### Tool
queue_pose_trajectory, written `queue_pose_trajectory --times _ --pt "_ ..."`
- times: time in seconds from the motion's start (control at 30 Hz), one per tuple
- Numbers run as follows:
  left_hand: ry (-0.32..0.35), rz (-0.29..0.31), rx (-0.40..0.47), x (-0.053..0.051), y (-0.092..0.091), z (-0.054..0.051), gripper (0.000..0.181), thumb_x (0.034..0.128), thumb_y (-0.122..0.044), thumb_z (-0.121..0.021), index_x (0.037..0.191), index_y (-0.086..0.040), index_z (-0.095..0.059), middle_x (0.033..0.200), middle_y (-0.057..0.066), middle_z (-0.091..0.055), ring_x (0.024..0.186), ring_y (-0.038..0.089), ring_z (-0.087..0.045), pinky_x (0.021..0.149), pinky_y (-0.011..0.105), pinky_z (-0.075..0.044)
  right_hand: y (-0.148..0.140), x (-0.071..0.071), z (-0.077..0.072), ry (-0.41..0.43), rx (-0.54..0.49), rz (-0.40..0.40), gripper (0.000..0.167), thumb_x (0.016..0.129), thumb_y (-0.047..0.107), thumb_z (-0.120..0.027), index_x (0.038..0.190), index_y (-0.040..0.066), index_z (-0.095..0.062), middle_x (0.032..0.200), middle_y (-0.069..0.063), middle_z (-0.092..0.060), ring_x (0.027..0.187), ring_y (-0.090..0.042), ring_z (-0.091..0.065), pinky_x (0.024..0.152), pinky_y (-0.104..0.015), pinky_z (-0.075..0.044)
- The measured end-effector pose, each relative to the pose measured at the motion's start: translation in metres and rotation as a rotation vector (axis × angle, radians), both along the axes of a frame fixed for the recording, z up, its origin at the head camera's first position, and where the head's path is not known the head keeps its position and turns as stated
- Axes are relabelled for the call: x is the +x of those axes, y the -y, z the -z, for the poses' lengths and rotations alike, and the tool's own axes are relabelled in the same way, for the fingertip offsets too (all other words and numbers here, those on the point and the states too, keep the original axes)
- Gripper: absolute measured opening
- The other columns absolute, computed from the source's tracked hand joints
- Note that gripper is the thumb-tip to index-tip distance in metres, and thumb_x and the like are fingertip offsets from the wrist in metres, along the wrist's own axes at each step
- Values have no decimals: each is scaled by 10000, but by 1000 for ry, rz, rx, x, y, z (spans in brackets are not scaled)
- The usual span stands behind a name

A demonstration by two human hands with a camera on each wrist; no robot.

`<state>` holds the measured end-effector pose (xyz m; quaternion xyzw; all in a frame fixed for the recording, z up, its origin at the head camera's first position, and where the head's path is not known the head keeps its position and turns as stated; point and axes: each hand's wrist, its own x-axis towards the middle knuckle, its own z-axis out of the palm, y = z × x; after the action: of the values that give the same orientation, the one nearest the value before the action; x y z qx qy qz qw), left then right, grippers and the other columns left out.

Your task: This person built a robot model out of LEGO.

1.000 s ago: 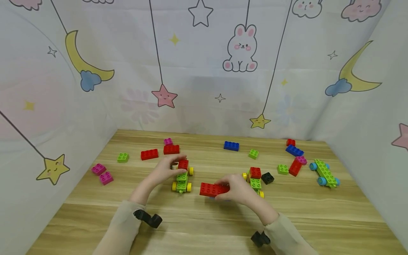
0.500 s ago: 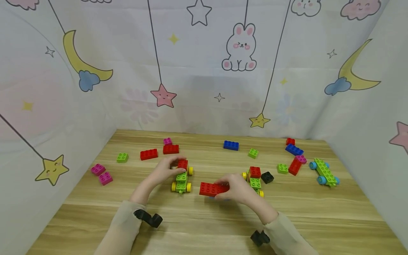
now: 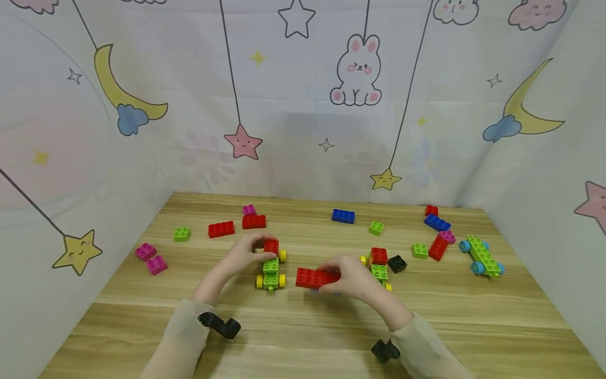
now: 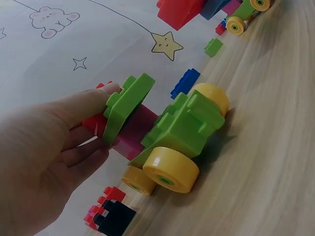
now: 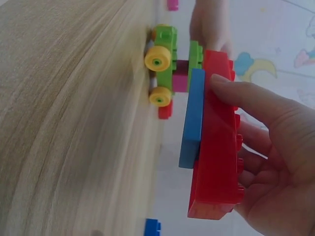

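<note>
In the head view my left hand [image 3: 246, 252] grips the top of a toy car [image 3: 271, 278] made of building blocks. This car has a red block [image 3: 271, 246] on top, green pieces and yellow wheels [image 4: 172, 169]; in the left wrist view a magenta block [image 4: 133, 132] shows between the green parts. My right hand [image 3: 351, 278] holds a long red building block [image 3: 309, 277] off the table, to the right of the car. Fixed beneath that red block is a blue block [image 5: 193, 118], best seen in the right wrist view.
Right of my right hand stands another yellow-wheeled car [image 3: 380, 271], with a black block [image 3: 397, 263] beside it. A green base with blue wheels [image 3: 483, 258] is at far right. Loose red, blue, green and magenta blocks [image 3: 157, 265] lie around the back and sides.
The car under my left hand has shifted slightly towards me. My right hand and its red block have risen a little.
</note>
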<state>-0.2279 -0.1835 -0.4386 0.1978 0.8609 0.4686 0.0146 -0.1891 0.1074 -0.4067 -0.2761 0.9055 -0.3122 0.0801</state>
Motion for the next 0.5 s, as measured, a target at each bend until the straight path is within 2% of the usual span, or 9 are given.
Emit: queue_pose_trajectory --times 0.17,0.37,0.5 --pt "-7 33 -7 2 -3 -1 424 867 -143 -743 1231 41 -626 1175 191 -672 1089 362 -628 969 542 -487 0 0 -2 -18 0 9 390 771 214 -837 1114 60 -733 1081 -65 -731 985 -203 -670 846 -389 -557" --pt "-27 80 -24 4 -8 0 403 867 -153 -746 1211 28 -640 1161 168 -681 1072 316 -641 969 492 -503 0 -2 -6 -41 5 21 371 783 230 -829 1108 78 -737 1081 -47 -730 992 -199 -663 862 -398 -550" --pt "-14 97 -30 7 -12 -1 395 869 -175 -746 1204 9 -645 1160 150 -683 1083 307 -637 982 501 -491 0 -3 -11 -55 -6 23 369 789 228 -824 1115 80 -734 1092 -54 -727 998 -209 -667 863 -395 -551"
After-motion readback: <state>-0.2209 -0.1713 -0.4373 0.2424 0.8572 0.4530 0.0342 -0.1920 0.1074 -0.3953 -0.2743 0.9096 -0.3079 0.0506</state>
